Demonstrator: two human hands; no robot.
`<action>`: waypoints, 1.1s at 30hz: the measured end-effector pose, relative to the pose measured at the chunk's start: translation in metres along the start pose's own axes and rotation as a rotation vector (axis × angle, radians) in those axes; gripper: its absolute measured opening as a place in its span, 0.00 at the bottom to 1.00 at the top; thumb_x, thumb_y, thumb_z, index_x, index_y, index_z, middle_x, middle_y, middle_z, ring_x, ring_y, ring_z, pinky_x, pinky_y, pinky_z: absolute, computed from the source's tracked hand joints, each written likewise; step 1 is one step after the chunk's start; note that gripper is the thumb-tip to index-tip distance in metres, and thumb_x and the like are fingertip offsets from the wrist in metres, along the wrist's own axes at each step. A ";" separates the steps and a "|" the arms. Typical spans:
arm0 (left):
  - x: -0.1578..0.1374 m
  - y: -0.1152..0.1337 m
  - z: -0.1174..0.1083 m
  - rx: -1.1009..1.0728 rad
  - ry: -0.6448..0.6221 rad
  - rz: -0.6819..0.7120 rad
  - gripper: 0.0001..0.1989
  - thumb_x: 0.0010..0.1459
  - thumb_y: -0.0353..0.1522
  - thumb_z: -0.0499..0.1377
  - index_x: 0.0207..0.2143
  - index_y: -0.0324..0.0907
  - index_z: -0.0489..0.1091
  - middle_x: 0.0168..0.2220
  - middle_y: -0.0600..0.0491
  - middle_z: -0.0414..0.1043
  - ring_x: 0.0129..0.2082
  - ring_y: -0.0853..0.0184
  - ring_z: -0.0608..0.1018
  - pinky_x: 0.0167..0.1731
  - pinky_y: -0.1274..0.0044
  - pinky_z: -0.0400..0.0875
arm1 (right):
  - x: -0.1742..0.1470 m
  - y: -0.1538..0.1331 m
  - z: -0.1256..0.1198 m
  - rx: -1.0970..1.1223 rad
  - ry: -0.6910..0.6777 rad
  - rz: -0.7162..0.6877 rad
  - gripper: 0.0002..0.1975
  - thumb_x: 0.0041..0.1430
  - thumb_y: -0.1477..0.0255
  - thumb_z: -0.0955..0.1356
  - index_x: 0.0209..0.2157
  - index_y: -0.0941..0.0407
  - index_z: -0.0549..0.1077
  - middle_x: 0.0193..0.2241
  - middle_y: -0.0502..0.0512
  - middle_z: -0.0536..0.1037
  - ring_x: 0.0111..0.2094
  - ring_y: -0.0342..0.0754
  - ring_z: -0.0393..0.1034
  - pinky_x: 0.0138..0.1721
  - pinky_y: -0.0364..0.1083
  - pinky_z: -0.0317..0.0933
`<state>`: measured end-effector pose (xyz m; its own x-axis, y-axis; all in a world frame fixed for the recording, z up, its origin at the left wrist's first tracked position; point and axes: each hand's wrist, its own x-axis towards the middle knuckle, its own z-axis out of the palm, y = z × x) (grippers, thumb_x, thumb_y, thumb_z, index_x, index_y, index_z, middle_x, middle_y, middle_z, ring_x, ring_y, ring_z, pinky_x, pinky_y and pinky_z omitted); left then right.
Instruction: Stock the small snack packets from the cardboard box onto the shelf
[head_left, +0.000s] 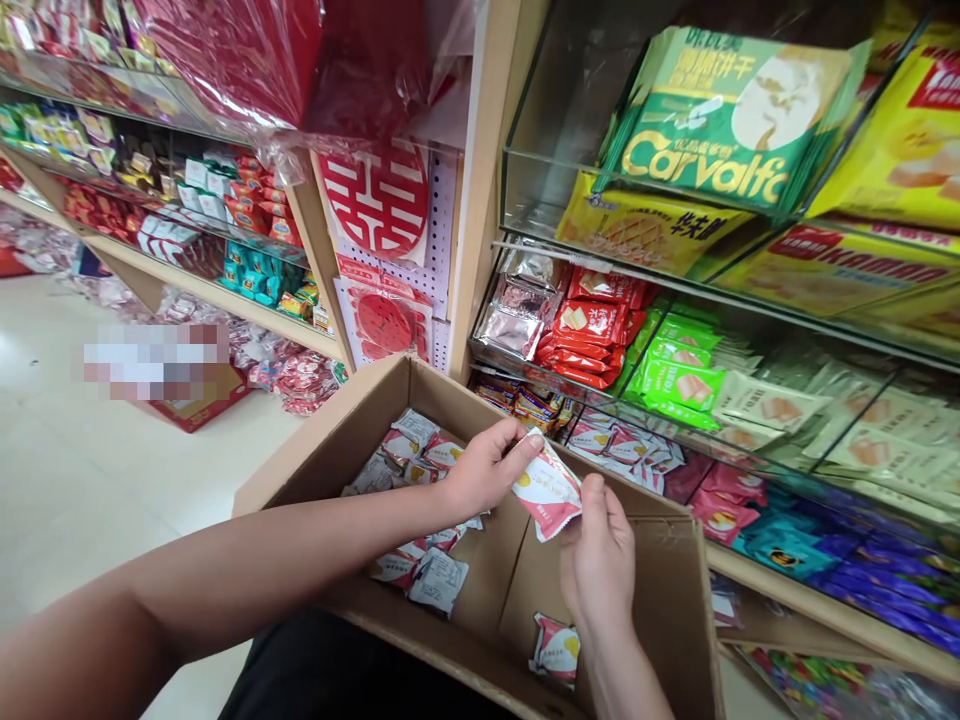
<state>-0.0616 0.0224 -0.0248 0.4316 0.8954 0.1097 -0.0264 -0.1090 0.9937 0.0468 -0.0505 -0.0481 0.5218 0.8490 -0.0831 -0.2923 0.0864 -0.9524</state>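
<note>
Above an open cardboard box (487,585), my left hand (491,470) pinches the upper left end of a pink and white snack packet (546,490). My right hand (600,550) grips the same packet at its right edge, between thumb and fingers. Inside the box, several similar packets lie in a loose pile on the left, partly hidden by my left forearm. A single packet (556,648) rests on the box bottom beside my right wrist.
Glass-fronted shelves on the right hold red packets (592,320), green packets (679,370) and larger biscuit bags (720,130). More pink and white packets (622,440) fill a low compartment just behind the box. A red carton (199,400) stands on the floor at left.
</note>
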 end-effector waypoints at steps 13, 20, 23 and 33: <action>-0.005 -0.005 0.007 0.121 0.096 -0.047 0.17 0.57 0.44 0.47 0.24 0.41 0.55 0.19 0.61 0.53 0.19 0.76 0.58 0.19 0.83 0.55 | -0.006 0.007 0.002 0.030 0.017 -0.013 0.16 0.49 0.59 0.68 0.30 0.57 0.64 0.25 0.48 0.68 0.22 0.39 0.61 0.22 0.39 0.57; -0.002 -0.003 -0.003 0.145 -0.011 -0.013 0.16 0.57 0.44 0.47 0.26 0.41 0.56 0.19 0.61 0.54 0.19 0.76 0.58 0.19 0.83 0.56 | -0.004 0.008 -0.017 -0.060 -0.047 -0.073 0.15 0.52 0.60 0.66 0.25 0.57 0.61 0.22 0.47 0.66 0.23 0.39 0.57 0.22 0.38 0.52; 0.000 0.005 -0.014 0.334 -0.137 0.123 0.14 0.53 0.42 0.54 0.35 0.40 0.62 0.27 0.57 0.64 0.27 0.72 0.66 0.28 0.79 0.62 | 0.007 -0.001 -0.036 -0.282 -0.125 -0.135 0.14 0.53 0.61 0.66 0.26 0.58 0.64 0.22 0.47 0.66 0.24 0.40 0.58 0.26 0.40 0.54; -0.010 -0.020 0.009 -0.079 -0.121 -0.163 0.19 0.47 0.44 0.58 0.31 0.39 0.59 0.26 0.57 0.65 0.24 0.74 0.68 0.25 0.80 0.63 | -0.011 0.006 -0.021 -0.121 -0.165 -0.013 0.34 0.44 0.65 0.71 0.50 0.54 0.52 0.38 0.58 0.73 0.32 0.47 0.70 0.34 0.49 0.65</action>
<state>-0.0569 0.0115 -0.0461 0.5410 0.8394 -0.0515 -0.0157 0.0713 0.9973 0.0565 -0.0706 -0.0591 0.3838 0.9229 -0.0309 -0.1830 0.0432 -0.9822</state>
